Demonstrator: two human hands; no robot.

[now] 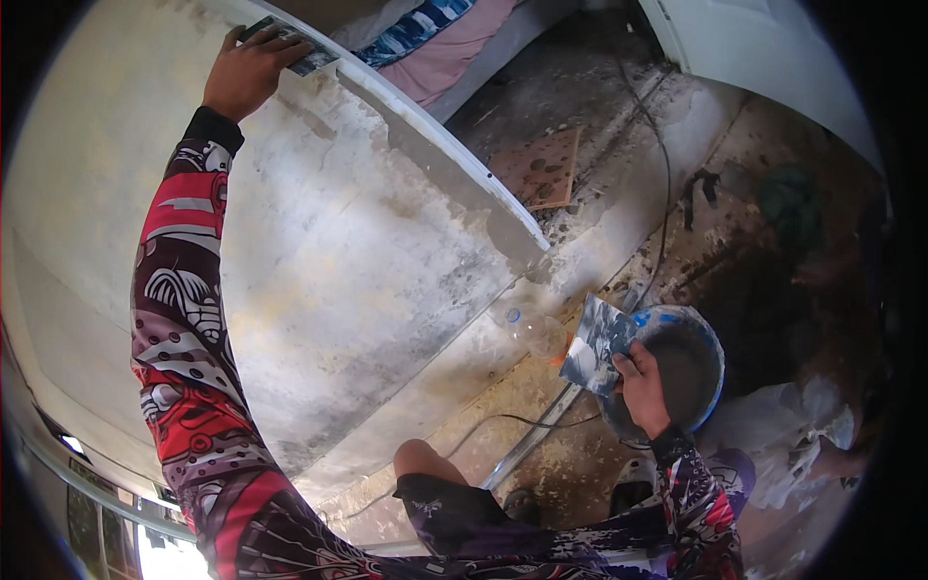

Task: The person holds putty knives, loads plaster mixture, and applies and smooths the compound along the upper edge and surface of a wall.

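Far out at the upper left, my left hand [244, 79] grips a dark, flat putty spreader [317, 62] and presses it to the wall [309, 242] beside a white edge trim [454, 159]. Along that trim runs a strip of smooth grey filler [416, 150]; the rest of the wall is patchy white. My right hand [642, 389] is closed on a second flat spreader [590, 353], its face smeared with grey and white putty. It is above the left side of a round bucket [717, 350] with a blue-stained rim. Something grey-brown fills the bucket's inside.
A clear plastic bottle [534, 334] lies by the wall's foot. A metal bar [536, 435] and a dark cable [665, 193] cross the stained floor. A brown tile [541, 172], a clear plastic bag [788, 430] and a white door [764, 48] stand around.
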